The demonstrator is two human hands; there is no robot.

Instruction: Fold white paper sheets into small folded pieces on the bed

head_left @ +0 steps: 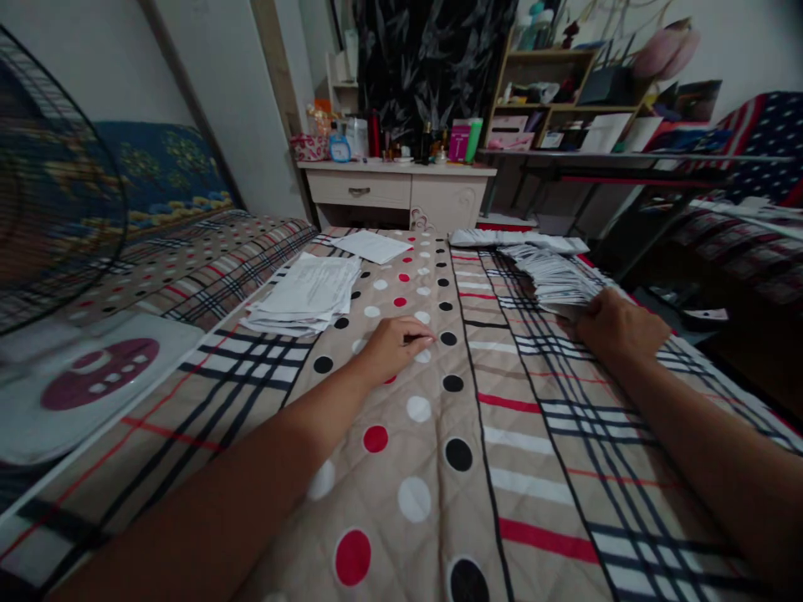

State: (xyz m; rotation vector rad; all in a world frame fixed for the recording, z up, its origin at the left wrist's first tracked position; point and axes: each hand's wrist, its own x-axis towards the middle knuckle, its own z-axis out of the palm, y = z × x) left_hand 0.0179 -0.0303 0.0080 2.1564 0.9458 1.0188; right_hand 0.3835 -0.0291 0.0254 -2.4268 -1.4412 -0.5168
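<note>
My left hand (398, 344) is just above or on the dotted quilt (419, 410), near its middle. Its thumb and fingertips come together in a loose pinch, with nothing visible between them. At the right, my right hand (621, 328) is closed at the near end of a fanned row of folded papers (555, 276). Its fingers grip the edge of the nearest papers, and the fingertips are partly hidden. To the left of my left hand lies an uneven pile of printed sheets (314, 288). Behind that pile is a single white sheet (373, 247).
A flat white package (514, 241) lies at the far right end of the quilt. A fan (56, 184) stands at the left above a white bag with a purple print (94, 376). Beyond the bed are a white dresser (376, 188) and a desk (627, 156) loaded with items.
</note>
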